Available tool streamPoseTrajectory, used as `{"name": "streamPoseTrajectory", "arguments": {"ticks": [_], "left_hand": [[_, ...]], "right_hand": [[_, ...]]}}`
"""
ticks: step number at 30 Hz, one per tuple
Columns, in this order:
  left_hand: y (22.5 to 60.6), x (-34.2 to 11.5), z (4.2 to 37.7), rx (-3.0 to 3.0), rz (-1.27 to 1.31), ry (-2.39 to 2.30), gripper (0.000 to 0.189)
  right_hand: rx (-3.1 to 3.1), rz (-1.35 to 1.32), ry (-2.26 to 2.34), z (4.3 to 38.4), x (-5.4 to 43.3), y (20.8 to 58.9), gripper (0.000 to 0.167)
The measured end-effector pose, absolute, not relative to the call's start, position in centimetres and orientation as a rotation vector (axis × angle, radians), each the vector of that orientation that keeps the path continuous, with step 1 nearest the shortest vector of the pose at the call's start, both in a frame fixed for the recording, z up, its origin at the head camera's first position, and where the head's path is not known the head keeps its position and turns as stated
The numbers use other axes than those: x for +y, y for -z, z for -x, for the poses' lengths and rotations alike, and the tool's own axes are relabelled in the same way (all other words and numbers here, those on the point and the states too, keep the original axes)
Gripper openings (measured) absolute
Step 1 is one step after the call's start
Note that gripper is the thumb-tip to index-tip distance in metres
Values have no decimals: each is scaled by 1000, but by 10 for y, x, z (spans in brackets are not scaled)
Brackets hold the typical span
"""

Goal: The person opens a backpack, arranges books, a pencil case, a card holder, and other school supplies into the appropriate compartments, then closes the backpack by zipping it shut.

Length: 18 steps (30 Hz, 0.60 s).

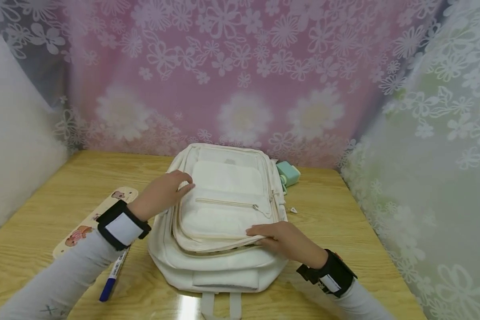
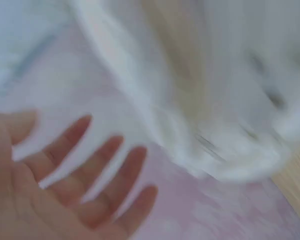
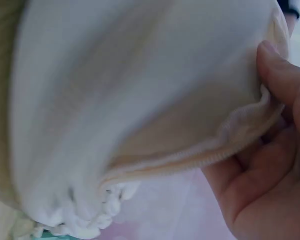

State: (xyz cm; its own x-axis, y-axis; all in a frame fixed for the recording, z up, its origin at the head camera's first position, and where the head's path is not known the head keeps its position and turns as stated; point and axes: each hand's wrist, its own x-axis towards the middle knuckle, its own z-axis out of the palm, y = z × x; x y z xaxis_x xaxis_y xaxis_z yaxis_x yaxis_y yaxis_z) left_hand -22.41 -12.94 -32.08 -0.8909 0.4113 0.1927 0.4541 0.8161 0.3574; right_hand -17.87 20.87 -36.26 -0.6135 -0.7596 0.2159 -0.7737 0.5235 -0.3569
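Observation:
A white backpack (image 1: 224, 218) lies flat on the wooden table, front side up, its straps toward the person. My right hand (image 1: 282, 240) pinches the zippered edge of its front flap between thumb and fingers; in the right wrist view the zipper edge (image 3: 190, 162) runs into that hand (image 3: 275, 165). A gap shows under the flap at the bag's near end. Over the bag's left side is my left hand (image 1: 164, 191). The left wrist view shows this hand (image 2: 85, 185) with fingers spread, holding nothing, apart from the blurred backpack (image 2: 230, 90).
Left of the backpack lie a cream case with cartoon bears (image 1: 104, 213) and a marker with a blue cap (image 1: 114, 275). A mint-green object (image 1: 289, 174) stands beyond the bag's right side, near a small white charm (image 1: 294, 210). Floral curtains (image 1: 240, 80) enclose the table.

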Motion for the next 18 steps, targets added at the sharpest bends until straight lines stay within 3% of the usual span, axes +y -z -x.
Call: {"name": "streamPoseTrajectory", "arguments": {"ticks": [4,9,18], "left_hand": [[312,-109,190,-2906,930,913,58],[305,-90,178,-2723,1091,642,86],[301,-76,187,-2464,965,546,29]], "right_hand": [[-2653,-1296,-666,183,209,341,34],[-2395,-1164,-670,195,203,315,35],[-2577,-1194,-1012,234,227,299,31]]}}
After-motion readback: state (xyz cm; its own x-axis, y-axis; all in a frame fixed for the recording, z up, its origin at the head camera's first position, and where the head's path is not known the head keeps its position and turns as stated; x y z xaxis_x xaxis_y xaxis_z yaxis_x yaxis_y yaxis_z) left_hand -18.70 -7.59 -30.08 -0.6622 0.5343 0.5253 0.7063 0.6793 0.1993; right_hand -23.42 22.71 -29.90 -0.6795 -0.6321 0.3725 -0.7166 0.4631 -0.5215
